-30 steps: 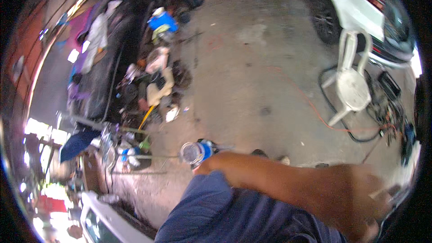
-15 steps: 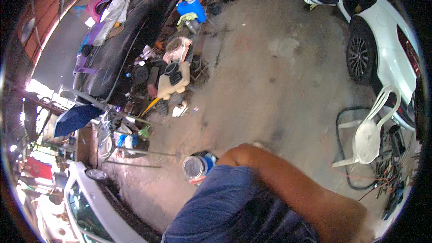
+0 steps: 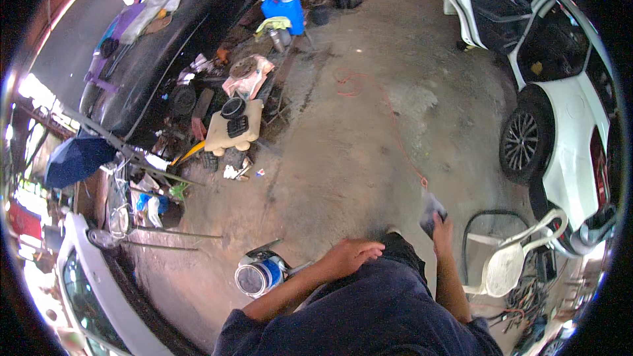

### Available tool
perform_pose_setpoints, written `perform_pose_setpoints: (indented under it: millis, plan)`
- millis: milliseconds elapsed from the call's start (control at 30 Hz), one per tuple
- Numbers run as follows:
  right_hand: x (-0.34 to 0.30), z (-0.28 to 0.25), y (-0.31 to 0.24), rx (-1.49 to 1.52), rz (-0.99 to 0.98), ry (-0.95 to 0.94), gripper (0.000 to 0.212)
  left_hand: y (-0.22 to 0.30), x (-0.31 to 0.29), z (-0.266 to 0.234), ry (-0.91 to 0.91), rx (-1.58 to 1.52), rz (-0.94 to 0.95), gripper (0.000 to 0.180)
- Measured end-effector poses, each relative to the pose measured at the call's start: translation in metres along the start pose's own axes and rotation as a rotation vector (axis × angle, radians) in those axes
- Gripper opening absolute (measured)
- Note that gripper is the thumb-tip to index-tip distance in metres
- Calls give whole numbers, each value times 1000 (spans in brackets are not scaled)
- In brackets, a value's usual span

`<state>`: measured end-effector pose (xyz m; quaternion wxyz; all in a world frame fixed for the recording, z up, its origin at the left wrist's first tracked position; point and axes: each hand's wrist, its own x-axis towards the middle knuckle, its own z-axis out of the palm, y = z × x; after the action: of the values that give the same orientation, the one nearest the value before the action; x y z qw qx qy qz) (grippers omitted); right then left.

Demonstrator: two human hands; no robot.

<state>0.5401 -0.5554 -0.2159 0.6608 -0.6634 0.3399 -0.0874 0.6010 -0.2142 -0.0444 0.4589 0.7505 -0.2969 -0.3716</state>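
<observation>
My left hand (image 3: 355,256) is held in front of my dark blue shirt (image 3: 369,303), with fingers loosely stretched out and nothing in them. My right hand (image 3: 443,234) is closed round a small grey and dark object (image 3: 432,215); motion blurs it, so its kind cannot be made out. A thin orange cord (image 3: 397,125) runs over the concrete floor and ends in a small loop just beyond that object. Whether the two are joined I cannot tell. Left of my left forearm stands a round bucket (image 3: 254,279) with a blue and white side.
A white plastic chair (image 3: 504,270) stands at the right, by a dark hose (image 3: 467,231) and a heap of tools (image 3: 527,296). Beyond is a white car (image 3: 560,132) with an open door. Car parts and a blue jug (image 3: 283,13) line the left; a silver car (image 3: 99,290) is lower left.
My arm has moved back from across my body, and both hands are now in view, the right one holding the grey and dark object. The view has shifted.
</observation>
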Motion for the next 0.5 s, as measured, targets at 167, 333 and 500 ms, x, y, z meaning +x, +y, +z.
perform_pose_setpoints:
  millis: [167, 333, 500]
  plan:
    - [78, 155, -139, 531, 70, -332, 38, -60, 24, -31, 59, -675, -103, 60]
    - [132, 277, -244, 856, 383, -717, 36, -73, 23, -107, 142, -575, -88, 70]
    - [177, 383, -292, 762, 471, -951, 35, -95, 45, -178, 235, -374, -543, 71]
